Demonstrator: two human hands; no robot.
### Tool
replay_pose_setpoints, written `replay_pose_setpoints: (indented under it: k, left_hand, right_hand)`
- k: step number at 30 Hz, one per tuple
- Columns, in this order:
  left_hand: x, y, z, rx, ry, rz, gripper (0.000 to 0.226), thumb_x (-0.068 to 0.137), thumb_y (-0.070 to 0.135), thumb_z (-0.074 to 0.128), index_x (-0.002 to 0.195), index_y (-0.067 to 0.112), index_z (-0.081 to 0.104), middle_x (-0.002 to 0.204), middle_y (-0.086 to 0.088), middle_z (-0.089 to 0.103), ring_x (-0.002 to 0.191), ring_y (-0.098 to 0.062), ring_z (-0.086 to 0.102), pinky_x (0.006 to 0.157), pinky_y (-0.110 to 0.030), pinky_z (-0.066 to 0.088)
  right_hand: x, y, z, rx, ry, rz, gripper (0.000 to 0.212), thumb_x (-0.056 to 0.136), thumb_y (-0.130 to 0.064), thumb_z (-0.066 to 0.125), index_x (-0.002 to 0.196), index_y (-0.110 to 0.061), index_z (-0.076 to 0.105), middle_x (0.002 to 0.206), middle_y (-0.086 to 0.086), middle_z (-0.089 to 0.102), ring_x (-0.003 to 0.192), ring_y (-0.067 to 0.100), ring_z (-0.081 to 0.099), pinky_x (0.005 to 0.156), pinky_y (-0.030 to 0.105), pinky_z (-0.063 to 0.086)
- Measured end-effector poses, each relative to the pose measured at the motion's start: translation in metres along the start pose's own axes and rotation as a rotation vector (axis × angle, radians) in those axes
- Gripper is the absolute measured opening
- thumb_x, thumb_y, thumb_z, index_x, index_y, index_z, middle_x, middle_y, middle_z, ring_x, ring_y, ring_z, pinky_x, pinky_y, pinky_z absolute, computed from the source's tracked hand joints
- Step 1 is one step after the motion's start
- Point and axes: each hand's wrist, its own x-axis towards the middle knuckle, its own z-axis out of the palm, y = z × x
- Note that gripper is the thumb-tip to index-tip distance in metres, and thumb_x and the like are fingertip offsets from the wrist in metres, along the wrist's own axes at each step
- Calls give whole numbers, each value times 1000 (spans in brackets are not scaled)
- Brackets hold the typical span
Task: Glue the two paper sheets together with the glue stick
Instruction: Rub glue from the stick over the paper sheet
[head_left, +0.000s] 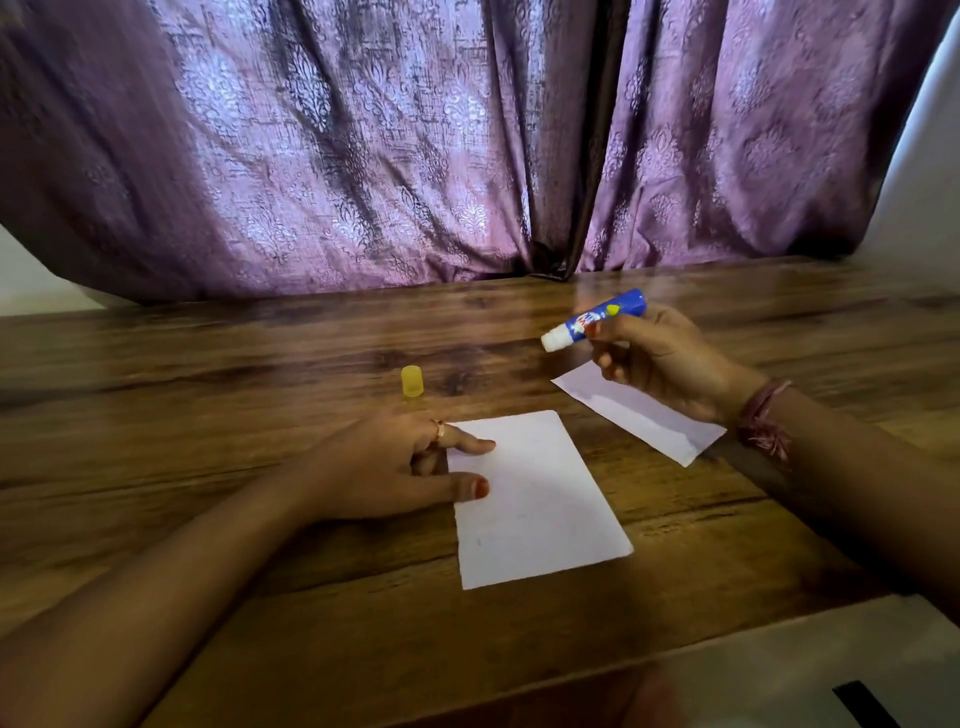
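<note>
**Glue stick uncapped and raised, near sheet pinned flat**

Behind both hands, a purple patterned curtain (363, 145) hangs along the far edge of the brown wood-grain worktop (208, 353).

Under the left fingers (467, 446) lies the larger white rectangular paper sheet (540, 499), flat on the worktop. The left hand (384, 467) presses its left edge with forefinger and thumb held straight, gripping nothing. From those fingers the sheet spreads to the right and towards the person.

Below the right hand (660, 364) lies the second white paper sheet (644, 415), partly hidden by that hand, its long axis running diagonally from far-left to near-right. It lies apart from the first sheet.

The right fingers (602, 332) curl round the blue glue stick with a white tip (592, 319), held clear of the worktop. Its long axis slants down and left, so the bare tip points towards the pinned sheet, which lies lower and to the left of the right fingers. The right hand is the nearer one for spreading glue; my reading is that the tip must drop down and left onto the held sheet.

Just beyond the left fingers stands the small yellow translucent plastic cap (412, 381), upright, touched by neither hand.
</note>
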Motion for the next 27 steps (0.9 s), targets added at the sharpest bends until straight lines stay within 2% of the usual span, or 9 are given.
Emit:
replay_pose_setpoints:
  k: [4, 7, 10, 16, 21, 25, 27]
  left_hand:
    - [-1, 1, 5, 4, 149, 36, 59, 77, 74, 46, 121, 37, 59, 55, 11, 47, 56, -9, 51, 48, -19, 37]
    - [-2, 4, 7, 93, 209, 68, 62, 77, 74, 45, 108, 26, 70, 54, 10, 53, 53, -16, 52, 47, -22, 39]
    - [-2, 5, 8, 118, 197, 45, 60, 74, 77, 45, 110, 35, 68, 43, 8, 37, 51, -14, 50, 48, -22, 40]
    - [-1, 7, 8, 94, 177, 21, 60, 72, 75, 47, 113, 37, 65, 45, 10, 38, 53, -7, 50, 48, -18, 34]
    - [0, 7, 7, 84, 161, 15, 58, 72, 70, 49, 114, 34, 65, 45, 9, 39, 55, -5, 50, 51, -15, 36]
    - [1, 7, 7, 78, 137, -3, 62, 69, 73, 47, 114, 35, 65, 47, 15, 46, 53, -6, 49, 50, -20, 33]
    - [1, 7, 7, 83, 122, -6, 64, 69, 75, 45, 115, 36, 64, 51, 20, 49, 52, -6, 49, 50, -23, 35]
  right_hand:
    - [1, 2, 4, -254, -19, -36, 10, 90, -6, 57, 96, -5, 65, 57, -4, 64, 47, 7, 51, 44, 17, 40]
    - [-1, 13, 11, -364, -23, -67, 10, 89, -7, 57, 92, 0, 64, 51, -4, 57, 44, 7, 47, 42, 18, 36]
    - [-5, 18, 14, -406, -8, -94, 9, 88, -6, 57, 83, -3, 64, 48, -5, 56, 43, 5, 46, 43, 15, 35]
    - [-7, 20, 11, -476, 43, -75, 15, 88, -6, 58, 75, -9, 65, 46, -1, 51, 41, 7, 42, 43, 15, 33]
    - [-3, 23, 10, -497, -15, -73, 8, 88, 0, 57, 85, 4, 63, 47, -5, 56, 41, 3, 46, 44, 13, 37]
    - [-5, 21, 9, -530, -31, -85, 10, 86, 1, 59, 88, 11, 62, 63, 15, 55, 48, 9, 47, 48, 21, 38]
    - [-6, 20, 10, -562, -34, -88, 12, 85, 0, 60, 89, 11, 62, 67, 19, 54, 51, 15, 46, 50, 25, 37]
